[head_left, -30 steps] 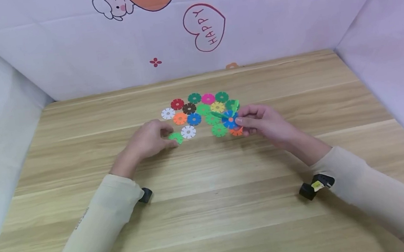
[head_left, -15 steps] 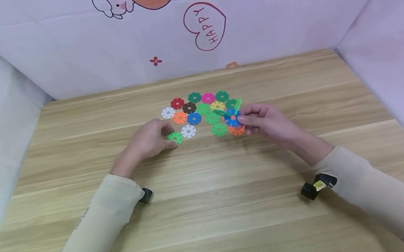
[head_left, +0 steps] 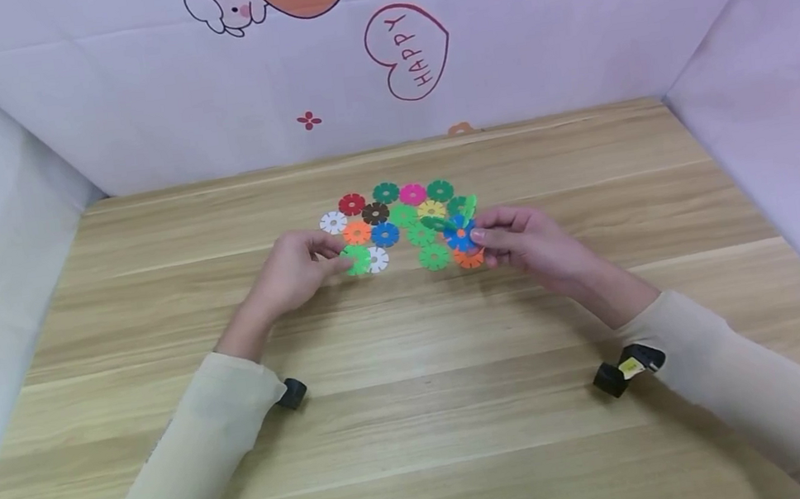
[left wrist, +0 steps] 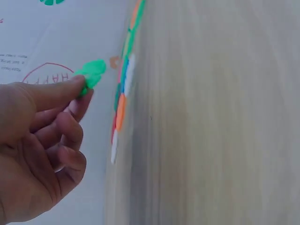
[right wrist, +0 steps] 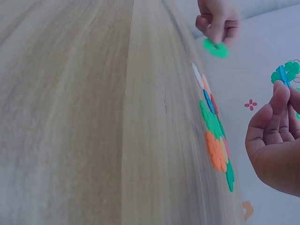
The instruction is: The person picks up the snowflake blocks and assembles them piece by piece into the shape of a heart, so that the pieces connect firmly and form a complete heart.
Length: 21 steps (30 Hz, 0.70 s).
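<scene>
My left hand (head_left: 297, 269) pinches a light green notched plastic disc (head_left: 356, 260) between thumb and forefinger. In the left wrist view this disc (left wrist: 96, 68) is raised off the table, its other fingers loosely curled below. My right hand (head_left: 530, 240) pinches a blue notched disc (head_left: 455, 238), to which green discs (head_left: 470, 207) are joined at an angle, standing out like petals. Seen from the right wrist, the blue disc (right wrist: 283, 75) is edge-on, a green one (right wrist: 293, 70) crossing it. Fingers hide part of the joined piece.
Several loose discs lie flat in a cluster on the wooden table (head_left: 427, 412), among them a red disc (head_left: 352, 204), a pink disc (head_left: 411, 194), a white disc (head_left: 377, 260) and an orange disc (head_left: 469, 259). A printed cloth (head_left: 202, 99) stands behind the table.
My left hand has lifted the light green disc and moved it slightly right and away, so it now overlaps the white disc. The right hand has turned the joined piece a little.
</scene>
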Motion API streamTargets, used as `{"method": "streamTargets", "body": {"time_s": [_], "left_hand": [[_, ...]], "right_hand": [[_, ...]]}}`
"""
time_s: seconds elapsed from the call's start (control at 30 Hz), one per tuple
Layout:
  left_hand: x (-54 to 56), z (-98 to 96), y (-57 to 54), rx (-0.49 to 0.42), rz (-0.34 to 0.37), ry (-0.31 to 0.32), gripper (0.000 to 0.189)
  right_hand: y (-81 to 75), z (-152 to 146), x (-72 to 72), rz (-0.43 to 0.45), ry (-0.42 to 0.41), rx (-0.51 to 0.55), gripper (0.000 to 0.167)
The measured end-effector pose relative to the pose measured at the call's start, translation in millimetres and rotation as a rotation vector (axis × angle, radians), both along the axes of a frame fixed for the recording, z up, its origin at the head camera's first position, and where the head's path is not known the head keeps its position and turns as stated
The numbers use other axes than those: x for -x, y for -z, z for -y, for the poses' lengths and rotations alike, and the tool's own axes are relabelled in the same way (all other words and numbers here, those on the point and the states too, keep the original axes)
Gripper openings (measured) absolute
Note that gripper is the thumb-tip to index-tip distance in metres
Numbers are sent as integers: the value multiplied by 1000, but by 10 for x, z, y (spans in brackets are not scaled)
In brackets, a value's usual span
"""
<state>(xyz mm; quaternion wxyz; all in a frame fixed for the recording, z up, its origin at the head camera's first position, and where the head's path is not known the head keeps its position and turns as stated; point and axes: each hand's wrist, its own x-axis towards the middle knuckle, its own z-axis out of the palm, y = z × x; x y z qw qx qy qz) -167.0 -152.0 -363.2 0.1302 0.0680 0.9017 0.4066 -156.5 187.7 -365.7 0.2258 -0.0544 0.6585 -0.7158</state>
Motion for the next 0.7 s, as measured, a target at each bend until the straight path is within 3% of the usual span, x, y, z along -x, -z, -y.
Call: {"method": "streamTargets", "body": {"time_s": [0.23,0.37,0.5,0.7], "left_hand": [[-93,-151,-99,-376,71,-102,25],[-135,-252,-146,-534,86,-148,24],[-149,-332,-162,-608,102,-159,22],[-162,-401,-150,-614,112,-159,20]], "right_hand": [[-9,47,3,11,1,14,15],[-21,75,6,14,1,16,13],[-29,101,6,18,-3,46,13],[-42,132,1,20,-9,68,14]]}}
